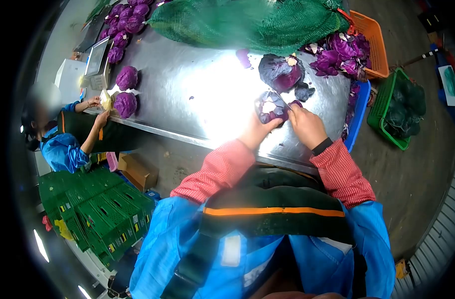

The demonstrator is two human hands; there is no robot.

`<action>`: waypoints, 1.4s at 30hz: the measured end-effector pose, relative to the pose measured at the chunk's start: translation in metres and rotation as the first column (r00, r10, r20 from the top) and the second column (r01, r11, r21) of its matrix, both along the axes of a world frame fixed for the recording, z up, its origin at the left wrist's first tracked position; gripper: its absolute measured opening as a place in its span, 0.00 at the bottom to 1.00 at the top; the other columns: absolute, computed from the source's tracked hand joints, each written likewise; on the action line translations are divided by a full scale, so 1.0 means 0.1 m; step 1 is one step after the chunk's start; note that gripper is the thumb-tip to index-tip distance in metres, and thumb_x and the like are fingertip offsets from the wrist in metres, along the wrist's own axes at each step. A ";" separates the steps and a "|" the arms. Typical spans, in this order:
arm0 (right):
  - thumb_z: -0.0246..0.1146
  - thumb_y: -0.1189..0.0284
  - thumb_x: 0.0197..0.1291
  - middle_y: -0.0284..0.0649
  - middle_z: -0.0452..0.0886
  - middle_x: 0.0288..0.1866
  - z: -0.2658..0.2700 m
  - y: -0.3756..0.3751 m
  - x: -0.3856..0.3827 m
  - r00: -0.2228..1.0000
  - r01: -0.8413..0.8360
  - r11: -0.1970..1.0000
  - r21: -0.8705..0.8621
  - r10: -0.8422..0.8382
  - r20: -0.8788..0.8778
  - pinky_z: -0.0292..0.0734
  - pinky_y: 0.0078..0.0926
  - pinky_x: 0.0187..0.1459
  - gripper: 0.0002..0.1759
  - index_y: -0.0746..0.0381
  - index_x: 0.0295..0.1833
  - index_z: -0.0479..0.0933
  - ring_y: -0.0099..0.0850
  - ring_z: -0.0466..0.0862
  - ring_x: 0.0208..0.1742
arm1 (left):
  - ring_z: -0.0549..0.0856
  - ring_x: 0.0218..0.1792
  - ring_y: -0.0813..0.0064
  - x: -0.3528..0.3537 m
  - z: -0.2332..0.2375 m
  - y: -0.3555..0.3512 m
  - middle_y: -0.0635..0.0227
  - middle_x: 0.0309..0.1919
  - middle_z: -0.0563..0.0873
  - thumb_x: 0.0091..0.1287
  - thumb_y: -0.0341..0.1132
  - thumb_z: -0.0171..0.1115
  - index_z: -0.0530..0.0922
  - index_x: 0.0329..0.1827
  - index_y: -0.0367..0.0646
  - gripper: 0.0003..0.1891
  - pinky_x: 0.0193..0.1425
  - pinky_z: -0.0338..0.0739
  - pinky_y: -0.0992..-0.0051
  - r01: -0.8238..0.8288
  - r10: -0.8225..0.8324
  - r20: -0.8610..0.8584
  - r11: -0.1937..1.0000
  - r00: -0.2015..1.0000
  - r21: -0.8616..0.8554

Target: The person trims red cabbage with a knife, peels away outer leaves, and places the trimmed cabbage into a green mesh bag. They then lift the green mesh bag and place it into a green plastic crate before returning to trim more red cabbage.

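Head view, left hand [260, 130] cupping cabbage [268, 107], right hand [308, 127] gripping knife [283, 100]

Round cabbage [268, 106] right of centre shows purple and white. Green mesh sack [247, 25], top centre. Orange plastic crate [375, 40], upper right. Red-and-white checked cloth sleeves [343, 174], mid-frame.

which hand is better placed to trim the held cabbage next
Probably the right hand: it holds what looks like a thin blade at the cabbage, while the left hand is busy gripping that cabbage.
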State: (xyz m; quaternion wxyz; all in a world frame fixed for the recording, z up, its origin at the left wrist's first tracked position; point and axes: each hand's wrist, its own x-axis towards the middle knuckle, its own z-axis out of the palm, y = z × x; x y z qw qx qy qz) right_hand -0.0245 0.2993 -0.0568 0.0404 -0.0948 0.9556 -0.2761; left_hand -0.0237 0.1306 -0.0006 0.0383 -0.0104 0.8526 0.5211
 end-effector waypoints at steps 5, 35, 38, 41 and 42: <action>0.59 0.64 0.65 0.42 0.79 0.27 0.40 -0.02 0.10 0.968 -0.025 0.973 0.230 0.081 -0.238 0.78 0.32 0.20 0.10 0.60 0.38 0.74 0.38 0.83 0.20 | 0.75 0.54 0.53 -0.10 0.06 0.06 0.51 0.51 0.72 0.44 0.33 0.78 0.68 0.59 0.37 0.38 0.59 0.73 0.62 0.052 -0.053 -0.003 0.998 0.999 -0.040; 0.65 0.48 0.59 0.47 0.87 0.39 0.37 -0.27 -0.13 0.966 0.126 0.963 -0.237 -0.065 0.249 0.79 0.38 0.42 0.33 0.59 0.61 0.71 0.45 0.87 0.41 | 0.83 0.36 0.63 0.25 -0.21 -0.37 0.58 0.35 0.82 0.53 0.36 0.76 0.77 0.47 0.36 0.22 0.41 0.78 0.67 -0.079 0.068 0.100 0.991 0.993 0.110; 0.66 0.47 0.57 0.48 0.86 0.41 0.34 -0.15 -0.23 0.957 0.125 0.956 -0.266 -0.045 0.287 0.79 0.35 0.44 0.37 0.61 0.63 0.71 0.44 0.87 0.42 | 0.82 0.32 0.60 0.33 -0.31 -0.49 0.58 0.32 0.81 0.52 0.35 0.74 0.78 0.41 0.37 0.17 0.38 0.78 0.66 0.047 -0.035 0.055 0.975 0.998 -0.216; 0.67 0.49 0.58 0.48 0.85 0.46 0.29 -0.05 -0.34 0.951 0.080 0.908 -0.412 0.054 0.304 0.78 0.34 0.49 0.35 0.61 0.63 0.73 0.43 0.85 0.47 | 0.81 0.37 0.57 0.40 -0.16 -0.75 0.57 0.36 0.81 0.52 0.33 0.72 0.77 0.44 0.38 0.18 0.42 0.77 0.65 0.237 -0.270 -0.015 0.869 0.963 -0.434; 0.67 0.50 0.58 0.48 0.84 0.48 0.20 0.00 -0.38 0.964 0.016 0.902 -0.431 0.101 0.246 0.77 0.34 0.50 0.34 0.61 0.64 0.73 0.43 0.84 0.49 | 0.81 0.40 0.56 0.41 -0.05 -0.82 0.56 0.38 0.81 0.52 0.33 0.71 0.76 0.47 0.38 0.20 0.44 0.77 0.65 0.292 -0.351 -0.042 0.834 0.935 -0.469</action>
